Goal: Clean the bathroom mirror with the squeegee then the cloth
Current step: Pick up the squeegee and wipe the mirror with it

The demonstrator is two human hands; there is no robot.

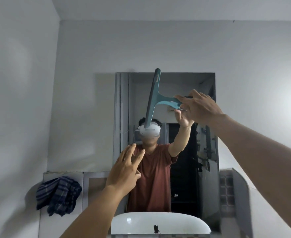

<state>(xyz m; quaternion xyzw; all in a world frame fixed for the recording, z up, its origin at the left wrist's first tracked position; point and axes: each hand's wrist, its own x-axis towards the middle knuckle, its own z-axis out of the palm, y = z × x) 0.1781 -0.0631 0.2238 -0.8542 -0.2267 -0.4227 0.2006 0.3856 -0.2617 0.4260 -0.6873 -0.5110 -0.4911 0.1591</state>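
Observation:
The bathroom mirror (180,83) hangs on the wall straight ahead, a tall rectangle. A teal squeegee (156,97) is held against its upper middle, blade nearly vertical and tilted, handle pointing right. My right hand (199,107) grips that handle at the mirror's upper right. My left hand (126,170) hovers in front of the mirror's lower left, fingers spread, holding nothing. A dark blue striped cloth (59,194) lies bunched on the ledge left of the mirror. The mirror reflects a person in a red shirt wearing a headset.
A white basin (160,222) sits below the mirror at the bottom edge. A tiled ledge (64,174) runs along the wall to the left, with tiles (227,189) to the right. Plain white walls surround the mirror.

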